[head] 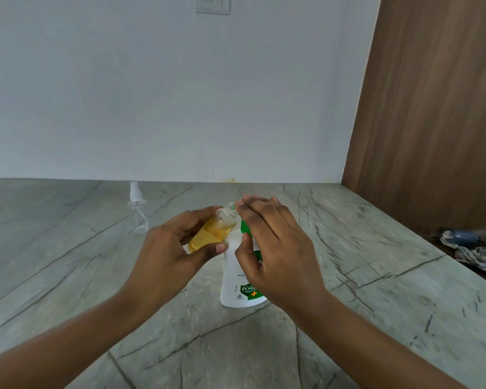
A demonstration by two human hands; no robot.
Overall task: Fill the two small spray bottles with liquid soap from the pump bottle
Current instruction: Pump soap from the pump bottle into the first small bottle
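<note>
Left hand (174, 248) fingers (201, 216) curl around a tilted, uncapped spray bottle (212, 231) partly filled with yellow soap. Right hand (275, 248) fingers (254, 210) lie straight over the top of the pump bottle (233, 276) standing on the desk (68, 262); contact is hidden. A second, empty bottle (137, 216) stands far left.

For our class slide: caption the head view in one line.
Left hand tilts a small clear amber-filled spray bottle beside the white green-labelled pump bottle under the right hand.
</note>
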